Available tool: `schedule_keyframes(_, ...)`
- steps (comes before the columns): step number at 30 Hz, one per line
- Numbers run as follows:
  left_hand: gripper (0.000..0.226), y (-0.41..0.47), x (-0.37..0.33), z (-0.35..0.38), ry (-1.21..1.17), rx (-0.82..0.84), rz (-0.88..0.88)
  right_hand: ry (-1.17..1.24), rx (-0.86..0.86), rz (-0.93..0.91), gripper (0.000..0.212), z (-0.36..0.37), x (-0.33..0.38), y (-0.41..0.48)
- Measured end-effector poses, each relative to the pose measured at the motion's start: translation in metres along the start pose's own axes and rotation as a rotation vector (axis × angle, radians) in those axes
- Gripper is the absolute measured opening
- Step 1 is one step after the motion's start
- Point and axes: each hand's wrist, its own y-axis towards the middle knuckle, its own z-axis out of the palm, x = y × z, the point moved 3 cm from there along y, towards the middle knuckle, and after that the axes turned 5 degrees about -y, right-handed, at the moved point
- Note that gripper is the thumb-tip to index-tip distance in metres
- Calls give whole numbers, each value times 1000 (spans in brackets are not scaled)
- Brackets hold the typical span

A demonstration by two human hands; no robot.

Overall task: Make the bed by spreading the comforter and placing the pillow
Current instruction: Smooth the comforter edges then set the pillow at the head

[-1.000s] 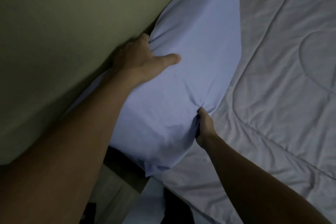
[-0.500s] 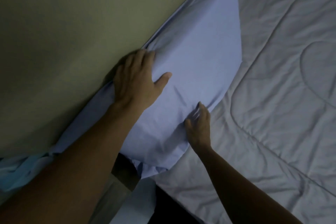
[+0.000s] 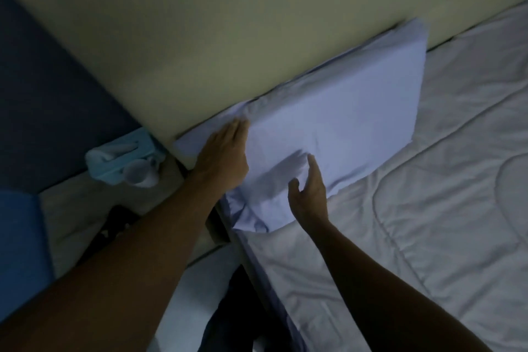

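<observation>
A pale blue pillow (image 3: 351, 111) lies flat at the head of the bed, its long edge against the wall. The white quilted comforter (image 3: 423, 223) is spread over the mattress below and to the right of it. My left hand (image 3: 221, 157) rests flat on the pillow's left end, fingers together and stretched out. My right hand (image 3: 310, 194) hovers just over the pillow's near corner with fingers apart, holding nothing.
A cream wall (image 3: 228, 23) runs behind the pillow. Left of the bed, a light blue holder with rolled white cloth (image 3: 123, 161) sits on a low surface beside a dark blue panel (image 3: 43, 94). Dark items (image 3: 228, 308) lie on the floor by the bed's edge.
Both hands gripped the pillow a second ago, then let go and flattened onto it. The pillow now lies flat against the wall, and my view has pulled back.
</observation>
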Motion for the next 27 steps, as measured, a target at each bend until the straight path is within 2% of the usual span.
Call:
schedule_keyframes(4,58,-68,24,-12,6,-16,-124,-18,92,-220,63,-9,55,-13)
schedule_keyframes(7,54,-120,45,-16,-92,44,-257,-17,153,-367,62,-7,98,-25)
schedule_keyframes(11,52,-182,82,-23,-159,64,-425,5,291,-485,54,10,153,-50)
schedule_keyframes(16,51,-257,129,-30,-216,1,-602,-45,454,-581,58,58,212,-96)
schedule_keyframes(21,59,-318,171,-25,-305,-43,-708,-157,572,-772,59,104,258,-152)
schedule_keyframes(27,66,-368,202,-5,-367,-29,-780,-374,753,-923,64,149,277,-198)
